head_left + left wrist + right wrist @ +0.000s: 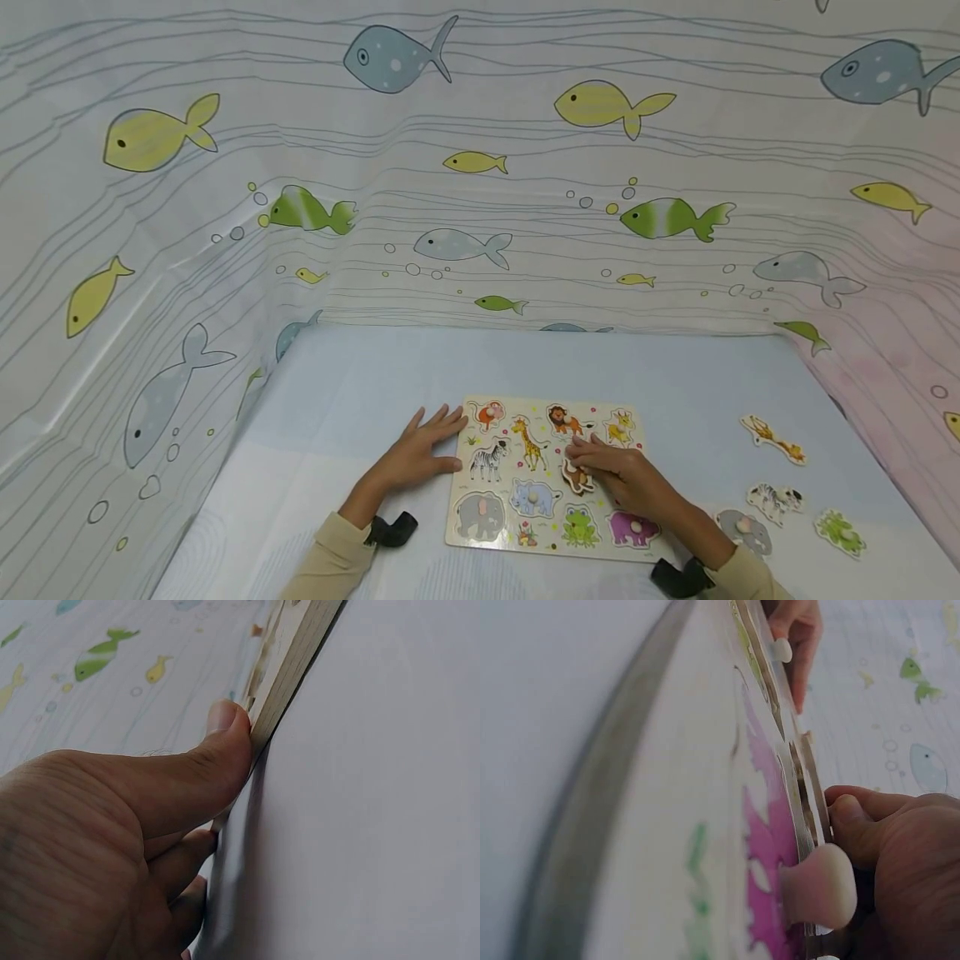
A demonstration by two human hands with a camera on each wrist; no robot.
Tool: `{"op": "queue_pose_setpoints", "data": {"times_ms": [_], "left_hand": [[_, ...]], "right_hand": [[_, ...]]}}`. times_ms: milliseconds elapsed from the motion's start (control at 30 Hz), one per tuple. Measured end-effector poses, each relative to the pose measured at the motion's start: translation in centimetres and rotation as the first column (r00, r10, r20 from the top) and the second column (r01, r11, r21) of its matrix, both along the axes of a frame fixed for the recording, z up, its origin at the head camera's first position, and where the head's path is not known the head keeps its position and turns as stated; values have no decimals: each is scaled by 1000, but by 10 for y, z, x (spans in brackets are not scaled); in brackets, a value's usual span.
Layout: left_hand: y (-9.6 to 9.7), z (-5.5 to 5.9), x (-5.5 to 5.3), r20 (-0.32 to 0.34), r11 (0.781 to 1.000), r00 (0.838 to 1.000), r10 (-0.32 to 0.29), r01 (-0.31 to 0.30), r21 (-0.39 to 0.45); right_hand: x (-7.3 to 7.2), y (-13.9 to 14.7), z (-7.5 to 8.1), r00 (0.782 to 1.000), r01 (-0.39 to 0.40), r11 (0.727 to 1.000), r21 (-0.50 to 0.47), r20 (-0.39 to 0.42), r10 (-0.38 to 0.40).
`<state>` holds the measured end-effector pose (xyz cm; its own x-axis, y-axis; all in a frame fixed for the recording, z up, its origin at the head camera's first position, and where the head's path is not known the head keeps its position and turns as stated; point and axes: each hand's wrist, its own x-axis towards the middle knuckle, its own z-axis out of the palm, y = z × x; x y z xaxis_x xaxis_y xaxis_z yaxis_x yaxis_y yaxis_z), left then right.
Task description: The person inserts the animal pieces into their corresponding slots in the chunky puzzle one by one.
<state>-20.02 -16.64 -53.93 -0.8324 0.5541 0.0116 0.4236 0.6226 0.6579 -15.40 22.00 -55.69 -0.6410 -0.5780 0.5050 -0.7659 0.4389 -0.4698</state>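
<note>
Nearest, a purple hippo-shaped wooden piece [627, 530] sits in the cream rectangular puzzle board [600, 553], with a loose grey elephant-shaped piece [738, 533] to its right. Farther in, the right hand [626, 475] has fingertips on a brown animal-shaped piece [577, 479] on the board, pinch or mere touch cannot be told; the left hand [416, 454], fingers extended, rests at the board's left edge. Beyond, right: loose orange-yellow giraffe-shaped piece [774, 440]; farthest, white fish-print backdrop [465, 200].

The right hand [628, 479] blocks my look at part of the brown animal piece [576, 480]; the head view cuts off the left sleeve [327, 557]; the board [600, 795] blurs along its near edge.
</note>
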Motion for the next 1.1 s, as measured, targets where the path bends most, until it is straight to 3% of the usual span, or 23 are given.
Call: {"op": "queue_pose_setpoints", "data": {"times_ms": [300,800,1100], "left_hand": [[1,0,0,4,1000,1000,2,-2,-1],[0,-1,-1,9,1000,1000,-4,4,6],[-1,-2,-2,4,1000,1000,-5,5,7]], "right_hand": [[-1,1,-1,1000,-17,999,27,21,17],[-2,0,-3,998,-14,997,76,-53,18],[-4,-1,-1,998,-27,997,66,-50,30]]}}
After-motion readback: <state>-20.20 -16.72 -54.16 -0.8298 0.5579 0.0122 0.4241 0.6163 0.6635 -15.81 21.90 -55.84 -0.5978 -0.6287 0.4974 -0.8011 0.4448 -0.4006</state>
